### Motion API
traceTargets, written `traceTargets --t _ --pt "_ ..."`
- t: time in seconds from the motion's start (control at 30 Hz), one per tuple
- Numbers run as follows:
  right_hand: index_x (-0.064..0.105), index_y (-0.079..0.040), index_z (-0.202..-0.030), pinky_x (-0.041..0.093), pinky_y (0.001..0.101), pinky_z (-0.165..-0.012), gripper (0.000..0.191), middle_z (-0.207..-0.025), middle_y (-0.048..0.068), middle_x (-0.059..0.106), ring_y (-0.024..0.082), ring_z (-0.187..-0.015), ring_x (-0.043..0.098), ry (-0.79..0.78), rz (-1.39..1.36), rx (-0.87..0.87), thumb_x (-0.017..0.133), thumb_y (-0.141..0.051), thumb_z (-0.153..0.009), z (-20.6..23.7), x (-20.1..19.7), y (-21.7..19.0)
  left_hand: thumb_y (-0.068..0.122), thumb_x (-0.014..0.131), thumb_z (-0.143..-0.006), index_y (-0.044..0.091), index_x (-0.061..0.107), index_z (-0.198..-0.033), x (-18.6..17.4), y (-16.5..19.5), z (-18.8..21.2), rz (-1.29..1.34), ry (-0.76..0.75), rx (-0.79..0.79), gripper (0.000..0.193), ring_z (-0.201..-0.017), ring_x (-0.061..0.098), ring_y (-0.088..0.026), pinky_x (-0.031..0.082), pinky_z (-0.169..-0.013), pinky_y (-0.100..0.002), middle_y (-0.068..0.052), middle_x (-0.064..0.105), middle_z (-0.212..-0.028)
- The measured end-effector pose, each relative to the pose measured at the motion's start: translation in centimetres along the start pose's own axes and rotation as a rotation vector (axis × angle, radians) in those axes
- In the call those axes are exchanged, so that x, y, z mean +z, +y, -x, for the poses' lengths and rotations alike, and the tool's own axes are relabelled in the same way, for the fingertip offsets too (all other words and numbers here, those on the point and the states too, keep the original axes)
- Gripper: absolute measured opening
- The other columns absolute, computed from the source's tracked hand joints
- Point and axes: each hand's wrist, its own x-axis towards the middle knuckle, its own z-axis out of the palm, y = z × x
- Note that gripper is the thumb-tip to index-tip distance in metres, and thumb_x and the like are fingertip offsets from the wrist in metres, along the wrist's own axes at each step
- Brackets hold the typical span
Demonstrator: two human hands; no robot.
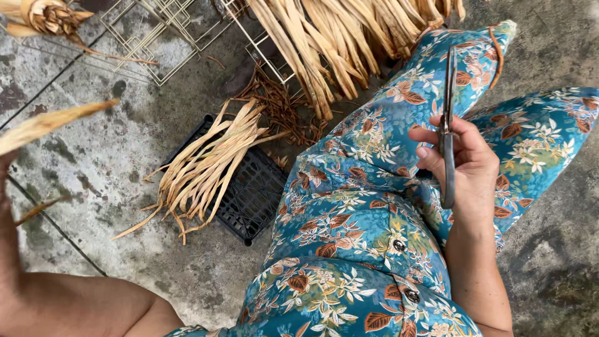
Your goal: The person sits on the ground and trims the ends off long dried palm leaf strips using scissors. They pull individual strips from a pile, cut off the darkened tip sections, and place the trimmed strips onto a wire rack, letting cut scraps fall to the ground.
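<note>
My right hand [467, 170] rests over my lap in blue flowered cloth [359, 206]. It is closed around the handles of grey metal shears [447, 93], blades shut and pointing away from me. My left arm [56, 302] comes in at the bottom left and runs up the left edge, where the hand is cut off by the frame. A pale dried leaf strip [50, 122] sticks out from that edge, blurred and close to the camera. I cannot see what holds it.
A bundle of pale dried strips [206, 162] lies across a black plastic grid tray [253, 200] on the stained concrete floor. A bigger heap of strips [337, 37] covers a wire rack [168, 28] at the top. Brown trimmings [281, 106] lie between them.
</note>
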Motion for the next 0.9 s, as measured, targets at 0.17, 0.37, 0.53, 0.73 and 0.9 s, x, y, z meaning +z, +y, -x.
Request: traceTargets --t 0.17,0.37,0.53,0.73,0.9 --pt "0.059 -0.004 -0.137 0.061 0.0264 -0.077 0.047 -0.116 0.014 0.074 0.013 -0.101 0.071 -0.005 -0.003 0.017 0.072 0.006 -0.093 0.3 0.6 0.2 0.045 0.080 -0.104 0.020 0.080 -0.125 4.8 -3.1 0.1 -0.606 -0.126 0.154 0.033 -0.087 0.066 -0.031 0.050 -0.081 -0.046 -0.014 0.073 -0.105" --pt "0.058 -0.004 -0.137 0.060 0.0261 -0.078 0.047 -0.115 0.013 0.074 0.013 -0.100 0.071 0.004 0.018 0.005 0.072 0.005 -0.093 0.2 0.3 0.2 0.038 0.078 -0.090 0.022 0.073 -0.125 20.3 -2.4 -2.1 -0.096 -0.250 0.151 0.039 -0.114 0.064 -0.024 0.053 -0.098 -0.041 -0.006 0.069 -0.125" --pt "0.058 -0.004 -0.137 0.059 0.0264 -0.082 0.049 -0.113 0.012 0.074 0.013 -0.102 0.070 -0.034 -0.006 -0.004 0.072 0.005 -0.091 0.4 0.5 0.4 0.014 0.079 -0.096 0.023 0.079 -0.105 29.2 5.8 -5.9 0.075 0.021 0.652 0.014 -0.111 0.065 -0.019 0.053 -0.098 -0.036 0.004 0.072 -0.113" --pt "0.058 -0.004 -0.138 0.057 0.0256 -0.082 0.049 -0.111 0.011 0.074 0.011 -0.100 0.069 -0.027 0.017 0.007 0.073 0.003 -0.091 0.6 -0.5 0.0 0.008 0.077 -0.087 0.018 0.077 -0.096 33.0 11.2 -9.4 -0.068 0.064 0.877 0.014 -0.113 0.060 -0.023 0.049 -0.096 -0.039 -0.002 0.066 -0.114" --pt "0.059 -0.004 -0.138 0.057 0.0252 -0.079 0.050 -0.109 0.010 0.074 0.011 -0.096 0.069 0.014 -0.002 0.037 0.073 0.000 -0.091 0.4 -1.9 0.3 0.010 0.078 -0.093 0.015 0.072 -0.092 33.2 12.8 -10.9 -0.108 -0.087 0.849 0.008 -0.111 0.060 -0.022 0.047 -0.086 -0.039 -0.004 0.066 -0.110"
